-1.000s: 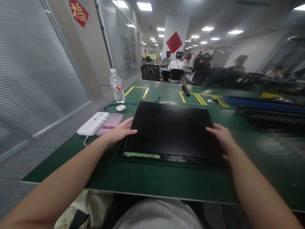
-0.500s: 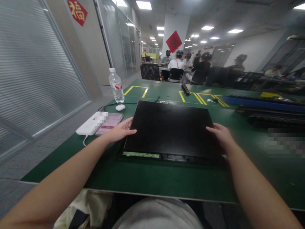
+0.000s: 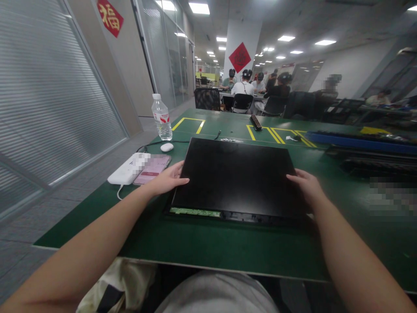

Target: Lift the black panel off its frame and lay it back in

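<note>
A black display panel (image 3: 237, 178) lies across a dark frame (image 3: 260, 217) on the green table, its far edge seemingly a little raised. Along the near side, a green circuit board strip (image 3: 195, 212) shows at the left. My left hand (image 3: 171, 177) grips the panel's left edge, thumb on top and fingers at the side, partly hidden. At the right edge, my right hand (image 3: 306, 186) holds the panel the same way, its thumb tip on the surface. How far the fingers reach underneath is hidden.
Left of the panel are a water bottle (image 3: 162, 118), a white earbud case (image 3: 167, 147), a phone (image 3: 152, 168) and a white power bank (image 3: 128, 168) with its cable. Dark strips (image 3: 374, 161) and a blue strip (image 3: 361, 141) lie at the right. Several people sit farther back.
Both hands keep their hold on the panel, which has hardly moved. The whole view has shifted slightly, so things appear a little farther right.
</note>
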The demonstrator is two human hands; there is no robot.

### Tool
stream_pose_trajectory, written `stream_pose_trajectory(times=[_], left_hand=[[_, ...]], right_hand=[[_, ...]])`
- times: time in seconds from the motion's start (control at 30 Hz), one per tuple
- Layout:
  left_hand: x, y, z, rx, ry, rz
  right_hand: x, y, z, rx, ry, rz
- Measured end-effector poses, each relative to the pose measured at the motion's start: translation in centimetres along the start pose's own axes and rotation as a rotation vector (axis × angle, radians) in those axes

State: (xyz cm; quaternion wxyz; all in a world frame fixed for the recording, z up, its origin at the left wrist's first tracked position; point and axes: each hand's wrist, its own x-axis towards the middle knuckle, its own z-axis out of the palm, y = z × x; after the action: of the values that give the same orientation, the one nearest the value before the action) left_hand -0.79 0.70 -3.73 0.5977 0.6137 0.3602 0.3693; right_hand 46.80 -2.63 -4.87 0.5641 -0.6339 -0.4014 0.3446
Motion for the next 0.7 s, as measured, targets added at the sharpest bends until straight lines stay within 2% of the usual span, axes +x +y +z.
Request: stream_pose_trajectory(times=[0.33,0.7], left_hand=[[0.0,0.0,0.0,0.023,0.014,0.008],[-0.1,0.1,0.1,0.045,0.026,0.027]], right_hand=[[0.2,0.2,-0.1,-0.001,-0.027,-0.028],[-0.7,-1.1,0.0,0.033,0.018,0.051]])
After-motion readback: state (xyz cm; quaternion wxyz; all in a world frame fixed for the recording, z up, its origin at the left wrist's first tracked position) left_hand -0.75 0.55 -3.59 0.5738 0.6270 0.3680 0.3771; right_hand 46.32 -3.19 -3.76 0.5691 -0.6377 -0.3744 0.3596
